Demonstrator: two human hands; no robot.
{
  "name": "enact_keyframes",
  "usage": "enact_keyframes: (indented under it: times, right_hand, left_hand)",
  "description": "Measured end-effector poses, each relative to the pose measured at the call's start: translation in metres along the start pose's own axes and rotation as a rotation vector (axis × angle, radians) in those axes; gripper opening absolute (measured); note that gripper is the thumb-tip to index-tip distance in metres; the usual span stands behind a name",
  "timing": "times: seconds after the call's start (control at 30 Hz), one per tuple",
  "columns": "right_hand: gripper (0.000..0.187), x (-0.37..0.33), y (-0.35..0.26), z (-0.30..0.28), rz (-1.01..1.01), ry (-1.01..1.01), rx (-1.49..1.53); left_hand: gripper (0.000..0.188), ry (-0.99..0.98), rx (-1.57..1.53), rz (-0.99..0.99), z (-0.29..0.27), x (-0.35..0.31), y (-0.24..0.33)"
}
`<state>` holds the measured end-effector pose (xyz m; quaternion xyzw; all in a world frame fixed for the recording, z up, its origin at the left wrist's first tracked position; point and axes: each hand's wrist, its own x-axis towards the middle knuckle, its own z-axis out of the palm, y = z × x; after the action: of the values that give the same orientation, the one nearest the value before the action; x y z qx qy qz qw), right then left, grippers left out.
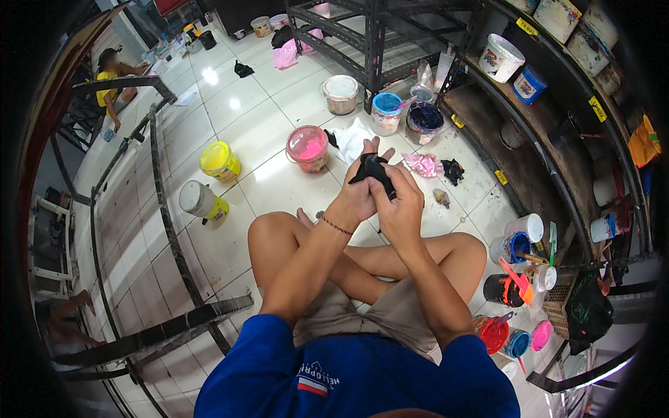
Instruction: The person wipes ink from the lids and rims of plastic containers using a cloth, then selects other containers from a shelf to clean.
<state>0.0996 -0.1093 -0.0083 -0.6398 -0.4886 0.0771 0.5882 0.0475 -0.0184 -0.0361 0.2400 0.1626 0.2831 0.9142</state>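
Observation:
Both my hands are raised in front of my crossed legs, gripping a crumpled black sheet point(372, 167). It is thin and pliable; cloth or plastic, I cannot tell. My left hand point(357, 198) has it against the palm and fingers, with some fingertips showing beyond it. My right hand point(402, 200) pinches its near right side, thumb on top. Beyond my hands a white cloth point(354, 137) lies on the tiles, beside a tub of pink paint point(307, 150). Right of them are a crumpled pink sheet point(421, 164) and another black crumpled piece point(453, 172).
A yellow tub point(220, 161) and a white jar point(201, 200) stand at left, near a black metal frame point(167, 188). Ahead are a lidded bucket point(340, 95) and a blue paint pot point(386, 113). Shelves point(533, 129) and several pots line the right. A person point(108, 83) sits far left.

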Motion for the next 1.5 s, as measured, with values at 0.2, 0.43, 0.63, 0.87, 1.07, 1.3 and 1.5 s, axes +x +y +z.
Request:
enact_keyframes:
  times: [0.2,0.43,0.63,0.87,1.07,1.3,1.5]
  right_hand:
    - [0.022,-0.009,-0.003,0.015,-0.118,-0.014,-0.076]
    - [0.023,-0.011,-0.014,0.029,-0.186,0.071,-0.003]
    - [0.032,0.053,0.007,0.014,0.184,0.191,0.175]
    - [0.026,0.035,0.009,0.017,0.119,0.179,-0.035]
    - [0.031,0.073,0.050,-0.004,0.306,0.187,0.154]
    - [0.023,0.006,0.000,0.024,-0.080,0.191,0.009]
    - [0.029,0.043,0.018,0.022,0.207,0.194,0.096]
  left_hand:
    - [0.091,0.077,0.191,-0.015,-0.012,0.004,0.022]
    - [0.114,-0.272,0.108,0.121,0.013,-0.006,0.046]
    - [0.114,-0.320,0.599,0.224,-0.001,-0.022,0.021]
    - [0.105,-0.172,1.094,0.181,-0.025,-0.042,0.007]
    - [0.109,-0.332,1.105,0.480,0.000,-0.051,0.013]
    - [0.118,-0.358,0.289,0.280,0.004,-0.048,0.015]
    - [0.112,-0.323,0.523,0.367,0.007,-0.046,-0.004]
